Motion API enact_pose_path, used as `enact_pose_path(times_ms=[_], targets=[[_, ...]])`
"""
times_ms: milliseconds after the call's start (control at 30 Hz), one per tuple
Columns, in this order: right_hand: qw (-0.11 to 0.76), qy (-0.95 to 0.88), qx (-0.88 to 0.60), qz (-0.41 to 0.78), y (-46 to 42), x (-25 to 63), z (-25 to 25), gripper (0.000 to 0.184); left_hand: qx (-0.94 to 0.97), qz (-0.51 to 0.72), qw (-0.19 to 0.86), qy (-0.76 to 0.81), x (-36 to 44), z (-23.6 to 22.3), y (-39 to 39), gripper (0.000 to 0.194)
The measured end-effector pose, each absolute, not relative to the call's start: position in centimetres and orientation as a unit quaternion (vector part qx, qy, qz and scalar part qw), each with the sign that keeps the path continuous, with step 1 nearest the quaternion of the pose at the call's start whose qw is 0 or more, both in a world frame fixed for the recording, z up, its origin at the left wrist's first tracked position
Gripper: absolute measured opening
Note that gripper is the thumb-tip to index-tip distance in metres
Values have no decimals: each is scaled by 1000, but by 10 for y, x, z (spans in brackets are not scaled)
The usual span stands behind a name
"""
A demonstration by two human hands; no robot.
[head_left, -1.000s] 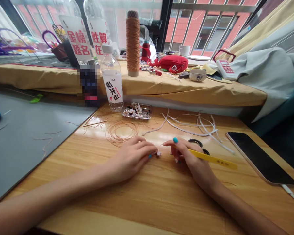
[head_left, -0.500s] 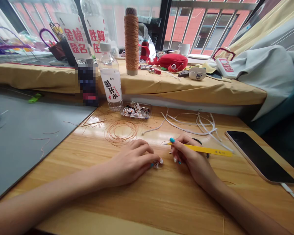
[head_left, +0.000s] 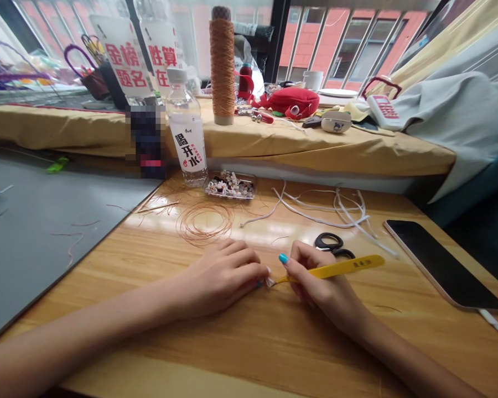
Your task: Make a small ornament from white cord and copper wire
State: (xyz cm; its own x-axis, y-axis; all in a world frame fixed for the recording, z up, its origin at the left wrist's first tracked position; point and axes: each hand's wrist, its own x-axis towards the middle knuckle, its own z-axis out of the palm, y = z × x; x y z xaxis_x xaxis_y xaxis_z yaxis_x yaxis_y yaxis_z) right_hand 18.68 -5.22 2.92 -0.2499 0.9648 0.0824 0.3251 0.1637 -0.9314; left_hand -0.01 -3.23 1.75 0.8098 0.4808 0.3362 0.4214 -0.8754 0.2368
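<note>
My left hand [head_left: 228, 273] rests low over the wooden table, its thumb and forefinger pinching a small white looped cord piece [head_left: 269, 278]. Most of that piece is hidden by the fingers. In my right hand [head_left: 315, 273] is a pair of yellow tweezers [head_left: 344, 267], held like a pen. The tweezers' tips touch the white cord piece. Behind my right hand lie scissors with black handles [head_left: 330, 241], their blades partly covered. Between the hands and the bottle, a coil of thin brown thread [head_left: 207, 222] lies on the table.
A clear tray of small beads and flowers [head_left: 231, 186] stands beside a water bottle [head_left: 187, 138]. White cords [head_left: 315, 218] lie at the back. A phone [head_left: 440, 265] with a cable is at right, a grey mat [head_left: 87, 204] at left. A thread spool [head_left: 222, 72] stands on the ledge.
My right hand has moved left and slightly down, bringing the tweezers' tips onto the white cord piece. The scissors' handles are now uncovered. My left hand has barely moved.
</note>
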Motion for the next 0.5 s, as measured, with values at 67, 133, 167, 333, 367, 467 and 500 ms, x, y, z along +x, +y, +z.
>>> enact_pose_path(times_ms=[67,133,167,333,367,467,500], targets=[[355,-681,-489,414,-52,186,28,30,948,198,71,238,0,18,-32,19],[342,-689,-493,407,-51,187,28,30,949,199,69,235,0,18,-33,18],[334,-694,-493,405,-51,187,28,29,949,199,69,233,0,18,-33,18],[331,-699,-493,398,-49,188,28,28,952,193,74,227,0,20,-32,18],[335,-694,-494,402,-49,188,28,28,952,192,74,227,-1,20,-32,18],[337,-681,-496,422,-49,188,28,29,951,197,73,227,0,21,-32,18],[332,-681,-495,426,-49,188,28,29,950,201,73,226,0,20,-32,17]])
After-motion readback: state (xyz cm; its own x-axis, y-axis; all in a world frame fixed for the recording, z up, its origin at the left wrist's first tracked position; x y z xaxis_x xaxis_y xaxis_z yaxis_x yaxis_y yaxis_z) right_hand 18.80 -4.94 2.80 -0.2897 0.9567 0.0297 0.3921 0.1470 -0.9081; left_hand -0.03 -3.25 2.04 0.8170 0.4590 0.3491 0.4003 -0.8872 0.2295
